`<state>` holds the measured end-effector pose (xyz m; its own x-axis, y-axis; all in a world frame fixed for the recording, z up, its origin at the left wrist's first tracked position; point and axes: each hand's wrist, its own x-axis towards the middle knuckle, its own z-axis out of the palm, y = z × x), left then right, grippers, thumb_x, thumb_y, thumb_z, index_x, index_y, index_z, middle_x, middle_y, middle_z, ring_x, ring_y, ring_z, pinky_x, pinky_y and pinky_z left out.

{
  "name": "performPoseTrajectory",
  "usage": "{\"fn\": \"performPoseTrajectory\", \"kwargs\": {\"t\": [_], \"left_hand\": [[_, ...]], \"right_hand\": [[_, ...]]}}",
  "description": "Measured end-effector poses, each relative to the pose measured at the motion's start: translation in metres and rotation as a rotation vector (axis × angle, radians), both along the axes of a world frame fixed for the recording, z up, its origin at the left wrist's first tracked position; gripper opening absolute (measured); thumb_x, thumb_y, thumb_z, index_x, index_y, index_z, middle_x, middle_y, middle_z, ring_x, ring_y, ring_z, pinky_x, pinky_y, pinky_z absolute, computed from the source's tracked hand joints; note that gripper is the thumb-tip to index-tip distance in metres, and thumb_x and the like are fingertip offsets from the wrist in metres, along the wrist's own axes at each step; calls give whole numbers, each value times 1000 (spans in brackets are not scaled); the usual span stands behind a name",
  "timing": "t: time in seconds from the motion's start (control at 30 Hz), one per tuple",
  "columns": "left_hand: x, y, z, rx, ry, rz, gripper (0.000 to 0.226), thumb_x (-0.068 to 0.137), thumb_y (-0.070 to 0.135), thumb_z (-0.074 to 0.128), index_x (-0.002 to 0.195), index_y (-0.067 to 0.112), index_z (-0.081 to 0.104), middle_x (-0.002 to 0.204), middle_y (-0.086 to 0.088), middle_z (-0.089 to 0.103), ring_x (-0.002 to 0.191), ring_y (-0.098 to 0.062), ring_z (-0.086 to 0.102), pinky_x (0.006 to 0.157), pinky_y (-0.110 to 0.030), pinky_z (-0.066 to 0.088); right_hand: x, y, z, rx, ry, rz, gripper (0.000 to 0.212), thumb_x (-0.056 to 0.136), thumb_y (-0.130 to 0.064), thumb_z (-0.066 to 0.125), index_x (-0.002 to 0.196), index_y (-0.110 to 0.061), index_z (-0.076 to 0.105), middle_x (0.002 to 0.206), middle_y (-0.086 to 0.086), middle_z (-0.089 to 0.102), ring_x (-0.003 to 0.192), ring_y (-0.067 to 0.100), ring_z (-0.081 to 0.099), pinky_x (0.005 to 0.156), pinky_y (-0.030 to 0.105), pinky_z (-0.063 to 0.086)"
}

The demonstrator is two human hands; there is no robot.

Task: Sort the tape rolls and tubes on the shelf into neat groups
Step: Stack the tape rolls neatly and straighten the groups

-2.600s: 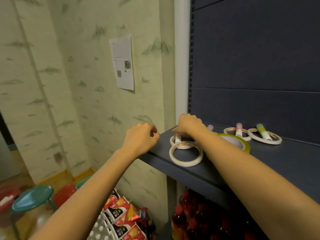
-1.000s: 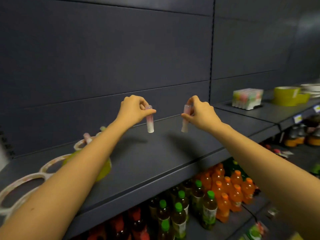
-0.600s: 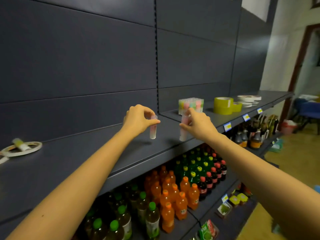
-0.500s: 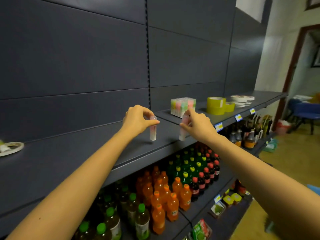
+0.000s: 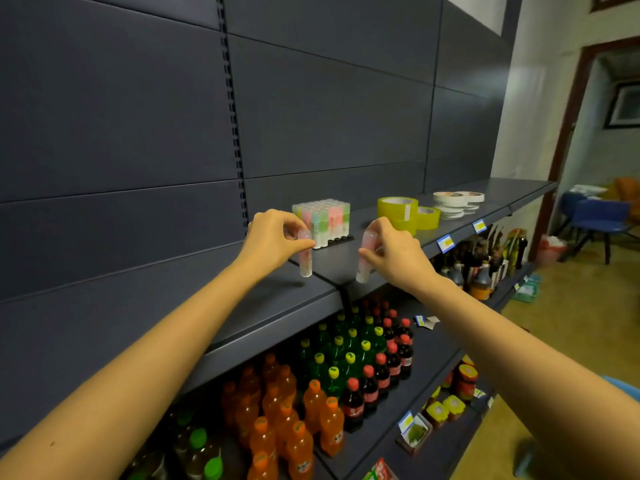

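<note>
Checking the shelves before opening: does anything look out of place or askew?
Loose paper labels lie on the lower shelf beside the red-capped bottles, not on a shelf edge like the other tags. Otherwise tidy; left hand and right hand each hold one pink tube.

Shelf (image 5: 270, 299) — tube block (image 5: 322, 220), tape rolls (image 5: 398, 209)
</note>
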<state>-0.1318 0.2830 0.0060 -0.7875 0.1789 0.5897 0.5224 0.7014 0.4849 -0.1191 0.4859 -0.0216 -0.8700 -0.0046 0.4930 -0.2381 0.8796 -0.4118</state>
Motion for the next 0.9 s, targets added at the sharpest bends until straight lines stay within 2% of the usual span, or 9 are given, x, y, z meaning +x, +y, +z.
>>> {"fn": "performPoseTrajectory", "kwargs": {"t": [0.2,0.4,0.67,0.73,0.9], "left_hand": [[-56,30,2,-9,39,45,17,74,15,76,86,5,71,85,-6,71,78,-19,66,79,-28,51],[-104,58,0,-25,82,57,22,75,15,76,94,7,68,81,1,63,71,-16,64,78,-25,52],[-145,80,-7,23,135,90,20,70,14,80,87,8,71,74,7,63,64,-3,59,67,-4,46],[-152,83,-11,27,140,111,21,70,14,80,88,8,72,75,5,66,64,-3,60,69,-6,48],[-164,92,-23,9,131,216,27,70,17,81,94,8,73,85,-5,73,72,-16,68,78,-25,54]], "right_hand": [[-62,31,6,-9,7,32,40,89,-31,60,122,-12,47,111,14,65,105,35,59,85,44,49],[-124,52,10,122,22,115,36,90,-33,59,115,-10,50,102,13,68,95,34,61,75,38,47],[-183,55,3,94,53,228,34,94,-33,53,116,-8,48,102,13,67,98,35,60,82,41,46],[-196,54,2,68,63,269,33,93,-32,54,115,-8,50,103,11,66,97,33,60,83,40,46],[-226,53,-2,31,105,384,30,91,-32,57,112,-11,54,107,7,57,95,26,58,86,39,45]]}}
